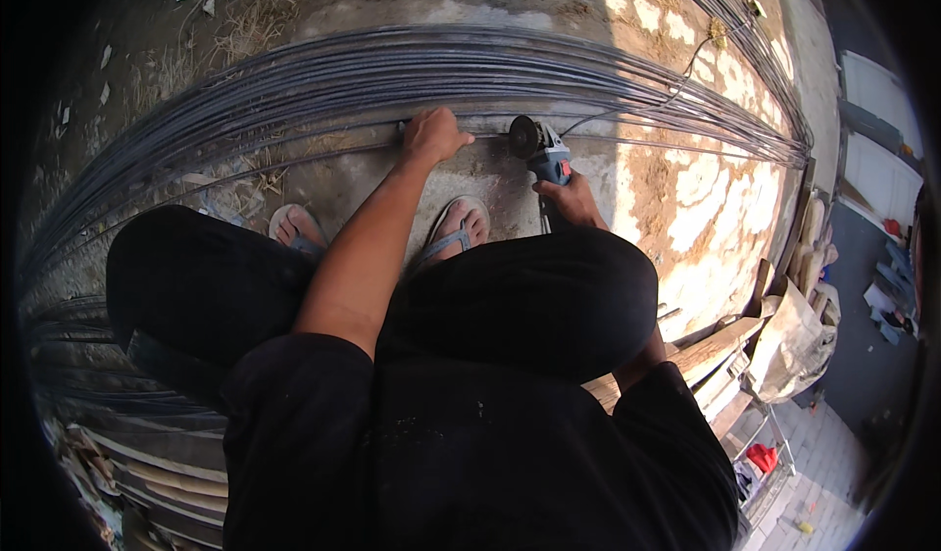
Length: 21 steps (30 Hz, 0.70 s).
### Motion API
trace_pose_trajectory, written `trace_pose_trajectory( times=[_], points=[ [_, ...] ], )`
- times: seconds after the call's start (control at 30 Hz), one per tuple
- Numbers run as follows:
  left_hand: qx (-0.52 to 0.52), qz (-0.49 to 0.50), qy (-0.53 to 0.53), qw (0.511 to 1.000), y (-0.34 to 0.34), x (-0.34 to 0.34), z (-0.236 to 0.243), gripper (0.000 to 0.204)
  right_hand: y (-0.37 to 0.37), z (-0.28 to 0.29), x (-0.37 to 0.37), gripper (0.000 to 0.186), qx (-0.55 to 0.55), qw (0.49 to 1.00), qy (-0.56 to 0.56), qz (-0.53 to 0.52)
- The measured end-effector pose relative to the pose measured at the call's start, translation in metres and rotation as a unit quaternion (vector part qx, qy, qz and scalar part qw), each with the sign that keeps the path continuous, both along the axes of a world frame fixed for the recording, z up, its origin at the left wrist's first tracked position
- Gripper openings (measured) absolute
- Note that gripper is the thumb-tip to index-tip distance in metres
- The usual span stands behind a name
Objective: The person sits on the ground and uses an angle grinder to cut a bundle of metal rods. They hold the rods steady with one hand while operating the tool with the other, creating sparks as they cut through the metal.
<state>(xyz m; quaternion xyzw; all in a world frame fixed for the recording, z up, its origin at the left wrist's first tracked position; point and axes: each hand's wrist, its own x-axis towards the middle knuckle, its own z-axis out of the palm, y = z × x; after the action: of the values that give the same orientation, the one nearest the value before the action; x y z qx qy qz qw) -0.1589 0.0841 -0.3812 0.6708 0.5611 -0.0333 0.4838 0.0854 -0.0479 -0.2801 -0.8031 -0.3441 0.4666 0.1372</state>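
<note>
My left hand is closed around a thin steel rod at the near side of a long bundle of rebar. Its thumb points right along the rod. To the right, my right hand grips the body of a blue angle grinder. The grinder's dark round disc faces up and left, close to the rod; whether they touch I cannot tell. A dark cable runs beside the grinder toward the bundle. My fingers under the grinder are partly hidden.
My sandalled feet stand just short of the rods, between my bent knees. Another bundle of rods runs along the far right. Wooden boards and a pale sack lie at the right. Dry grass lies beyond the bundle.
</note>
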Motion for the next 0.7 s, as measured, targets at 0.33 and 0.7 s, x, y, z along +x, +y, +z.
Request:
trace_pose_trajectory(
  times=[0.33, 0.7],
  points=[
    [0.027, 0.013, -0.002, 1.0, -0.003, -0.001, -0.004, 0.041, 0.009, 0.001, -0.005, 0.049, -0.08, 0.996, 0.005, -0.029],
    [-0.059, -0.01, 0.02, 0.998, 0.006, -0.001, 0.011, 0.058, 0.006, -0.011, 0.004, 0.036, -0.057, 0.998, 0.027, -0.028]
  ],
)
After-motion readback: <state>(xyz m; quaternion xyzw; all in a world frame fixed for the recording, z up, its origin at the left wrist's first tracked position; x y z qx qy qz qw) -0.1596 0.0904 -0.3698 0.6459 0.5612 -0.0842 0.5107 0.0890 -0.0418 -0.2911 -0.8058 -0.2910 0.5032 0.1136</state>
